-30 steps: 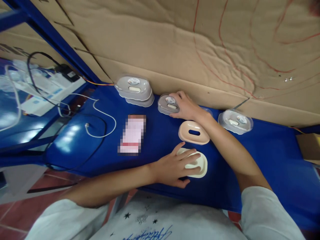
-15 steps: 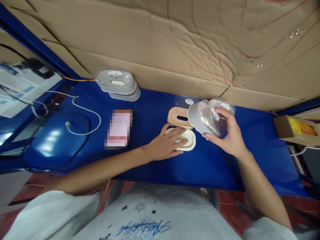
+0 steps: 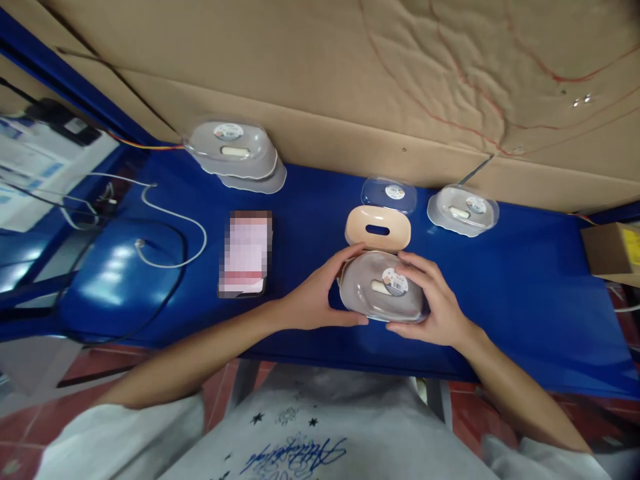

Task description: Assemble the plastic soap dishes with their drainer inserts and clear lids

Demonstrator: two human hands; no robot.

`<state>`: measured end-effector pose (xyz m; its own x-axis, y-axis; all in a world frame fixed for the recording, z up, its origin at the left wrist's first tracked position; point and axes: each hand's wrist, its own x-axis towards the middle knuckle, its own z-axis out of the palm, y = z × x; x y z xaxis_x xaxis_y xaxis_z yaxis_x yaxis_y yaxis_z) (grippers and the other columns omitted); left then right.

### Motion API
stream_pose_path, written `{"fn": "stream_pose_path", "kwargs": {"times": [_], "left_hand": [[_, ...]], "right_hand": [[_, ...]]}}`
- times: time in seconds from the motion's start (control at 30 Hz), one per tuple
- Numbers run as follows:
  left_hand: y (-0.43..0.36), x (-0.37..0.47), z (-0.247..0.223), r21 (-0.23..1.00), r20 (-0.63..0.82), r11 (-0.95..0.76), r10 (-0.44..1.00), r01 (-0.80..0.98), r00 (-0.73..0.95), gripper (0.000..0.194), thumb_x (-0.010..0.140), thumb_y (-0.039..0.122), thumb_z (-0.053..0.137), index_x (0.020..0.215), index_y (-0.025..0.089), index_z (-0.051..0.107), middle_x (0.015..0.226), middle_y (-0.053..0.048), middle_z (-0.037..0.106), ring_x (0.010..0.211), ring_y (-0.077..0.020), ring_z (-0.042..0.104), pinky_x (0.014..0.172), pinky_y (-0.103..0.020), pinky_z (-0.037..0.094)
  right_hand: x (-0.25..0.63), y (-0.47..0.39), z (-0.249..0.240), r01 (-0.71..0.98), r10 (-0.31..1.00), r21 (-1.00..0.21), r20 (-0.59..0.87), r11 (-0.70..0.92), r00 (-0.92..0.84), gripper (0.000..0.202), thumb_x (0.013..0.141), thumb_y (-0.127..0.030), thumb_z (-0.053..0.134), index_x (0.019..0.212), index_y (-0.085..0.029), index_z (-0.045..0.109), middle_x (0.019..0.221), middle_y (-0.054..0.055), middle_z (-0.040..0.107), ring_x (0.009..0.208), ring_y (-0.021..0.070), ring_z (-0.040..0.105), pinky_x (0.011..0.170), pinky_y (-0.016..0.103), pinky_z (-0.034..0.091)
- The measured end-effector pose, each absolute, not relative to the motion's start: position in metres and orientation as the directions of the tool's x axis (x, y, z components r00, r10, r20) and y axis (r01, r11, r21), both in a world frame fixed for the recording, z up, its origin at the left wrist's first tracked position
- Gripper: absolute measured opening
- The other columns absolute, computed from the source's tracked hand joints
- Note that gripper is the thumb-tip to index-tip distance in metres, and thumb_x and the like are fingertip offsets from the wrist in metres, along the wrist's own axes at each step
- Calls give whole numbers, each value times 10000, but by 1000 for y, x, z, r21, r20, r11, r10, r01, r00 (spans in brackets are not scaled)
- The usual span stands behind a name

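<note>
Both hands are on one item: we've got a gray case (image 3: 357,288) with a clear cover on it, held between the left hand (image 3: 320,297) and the right hand (image 3: 440,310) at the near part of the blue counter (image 3: 505,293). Left hand curves round the left end, thumb and fingers parted to take the far and near edges. Right hand clasps the other end, some fingertips up on the cover beside the round label (image 3: 396,283), the rest at the near edge. We can't tell whether the case rests on something or is lifted; what's under it is hidden.

Just beyond, a peach tray (image 3: 356,228) with an oval slot; behind that, a loose clear lid (image 3: 376,194) with its own sticker. Right of those, a second covered case (image 3: 443,215) near the cardboard wall (image 3: 250,60). Left side, a stack of gray cases (image 3: 253,181) by the same wall. Phone (image 3: 245,257) lies left of the left hand, screen pixelated. White cable (image 3: 170,267) loops farther left. Black adapter (image 3: 63,120) at the left edge, blurry. Small cardboard box (image 3: 607,252) at the right edge.
</note>
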<state>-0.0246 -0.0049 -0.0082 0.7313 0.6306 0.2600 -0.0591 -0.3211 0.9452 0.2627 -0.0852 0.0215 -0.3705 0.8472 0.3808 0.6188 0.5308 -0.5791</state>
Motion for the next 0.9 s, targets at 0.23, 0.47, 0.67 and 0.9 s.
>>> {"fn": "stream_pose_path", "kwargs": {"times": [0.23, 0.47, 0.67, 0.9], "left_hand": [[-2, -30, 8, 914, 273, -405, 677, 36, 684, 1210, 747, 594, 1022, 1744, 318, 394, 1691, -198, 551, 1526, -433, 590, 1286, -643, 490], [-33, -61, 23, 973, 177, -231, 803, 24, 570, 1062, 766, 528, 1018, 1679, 328, 515, 1603, -157, 621, 1435, -385, 665, 1241, -589, 546], [-62, -75, 0, 993, 93, -50, 894, -109, 437, 1075, 773, 564, 1009, 1691, 307, 514, 1630, -177, 638, 1469, -406, 664, 1255, -582, 538], [-59, -73, -9, 988, 63, -15, 949, -156, 310, 1031, 794, 589, 987, 1655, 280, 512, 1582, -178, 685, 1418, -385, 704, 1198, -544, 583]], "right_hand": [[271, -76, 33, 599, 892, -660, 335, 453, -305, 876, 942, -801, 662, 1705, -475, 383, 1632, 119, 592, 1510, 463, 595, 1202, 745, 550], [244, 52, 62, 718, 888, -523, 297, 459, -352, 719, 971, -523, 696, 1612, -290, 466, 1700, 150, 520, 1597, 407, 491, 1328, 641, 425], [184, 140, 35, 814, 880, -335, 149, 474, -450, 671, 866, -332, 747, 1488, -156, 568, 1587, 219, 577, 1497, 451, 532, 1301, 642, 420], [191, 134, 38, 832, 890, -348, 21, 433, -455, 669, 929, -459, 785, 1508, -180, 601, 1699, 243, 536, 1625, 529, 415, 1272, 794, 371]]}}
